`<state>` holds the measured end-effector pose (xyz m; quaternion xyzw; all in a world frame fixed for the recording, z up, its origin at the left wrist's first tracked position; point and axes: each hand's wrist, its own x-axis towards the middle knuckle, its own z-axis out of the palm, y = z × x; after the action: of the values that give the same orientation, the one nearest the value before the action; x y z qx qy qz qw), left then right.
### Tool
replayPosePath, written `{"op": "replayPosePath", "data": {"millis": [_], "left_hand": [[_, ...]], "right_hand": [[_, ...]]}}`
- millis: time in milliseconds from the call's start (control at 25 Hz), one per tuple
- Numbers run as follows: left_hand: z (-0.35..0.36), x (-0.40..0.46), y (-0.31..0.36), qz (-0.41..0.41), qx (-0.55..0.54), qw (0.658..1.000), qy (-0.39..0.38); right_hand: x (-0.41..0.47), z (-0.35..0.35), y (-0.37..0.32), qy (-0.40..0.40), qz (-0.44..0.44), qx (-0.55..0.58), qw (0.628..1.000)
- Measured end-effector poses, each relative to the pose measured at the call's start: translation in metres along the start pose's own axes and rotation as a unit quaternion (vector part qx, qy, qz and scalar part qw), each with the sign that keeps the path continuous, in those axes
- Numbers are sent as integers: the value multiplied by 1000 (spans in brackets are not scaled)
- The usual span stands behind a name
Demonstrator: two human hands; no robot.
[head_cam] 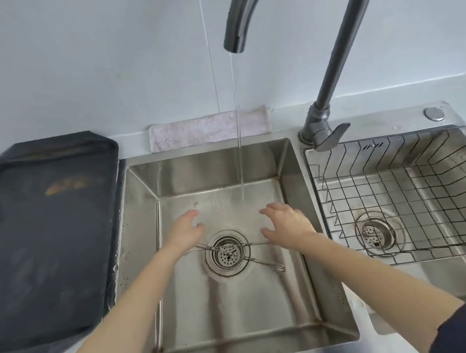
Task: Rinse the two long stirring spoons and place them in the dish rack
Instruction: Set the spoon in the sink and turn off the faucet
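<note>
Two long thin metal stirring spoons lie on the bottom of the left sink basin [238, 320], crossing over the round drain strainer [228, 256]. One spoon [258, 243] runs roughly level between my wrists. The other spoon [264, 263] slants down to the right, its twisted end near the basin's right side. My left hand [184, 230] hovers over the left ends with fingers spread and empty. My right hand [287, 221] hovers at the right, fingers apart, holding nothing. A thin stream of water [238, 133] falls from the tap between and beyond my hands. The wire dish rack [429, 201] sits in the right basin.
The tall curved faucet [336, 49] stands behind the divider, its lever [330, 136] pointing right. A dark tray [39, 244] covers the counter on the left. A pink cloth [208, 129] lies along the wall behind the sink. A second drain [376, 234] shows under the rack.
</note>
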<state>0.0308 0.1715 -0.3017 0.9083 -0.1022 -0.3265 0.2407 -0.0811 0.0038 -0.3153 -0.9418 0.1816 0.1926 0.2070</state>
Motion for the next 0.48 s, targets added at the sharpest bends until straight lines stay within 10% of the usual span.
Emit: {"op": "replayPosePath", "data": {"millis": [480], "left_hand": [[-48,-68,140,285,160,939,110]], "right_hand": [[-50,-100,33,183,-23,11,983]]}}
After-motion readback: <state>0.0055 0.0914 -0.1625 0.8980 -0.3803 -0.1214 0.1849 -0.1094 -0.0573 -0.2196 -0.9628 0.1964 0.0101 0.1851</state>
